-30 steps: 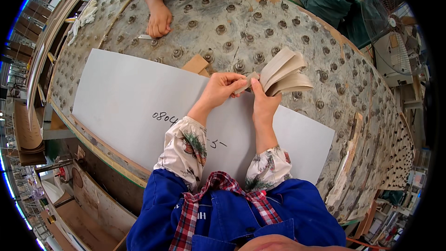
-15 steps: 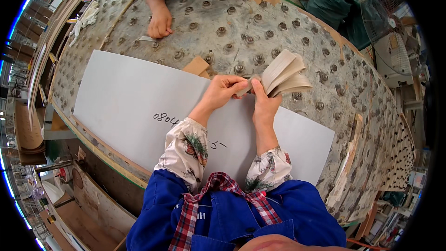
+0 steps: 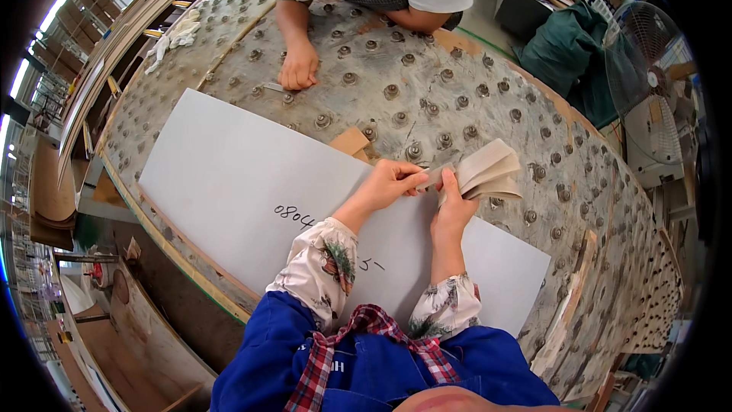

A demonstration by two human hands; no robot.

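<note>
Both hands pinch the folded sandpaper sheets [image 3: 482,172] just above the white board [image 3: 229,175]: left hand [image 3: 390,183], right hand [image 3: 454,210]. Prob. light, floppy; grip near the fold.

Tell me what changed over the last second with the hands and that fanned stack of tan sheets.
Little changed. Both hands, the left hand and the right hand, kept their pinch on the fanned stack of tan sheets, whose leaves shifted slightly. The other person's hand stayed resting on the studded work table, having edged only slightly. The white sheet and the small wooden block did not move.
</note>
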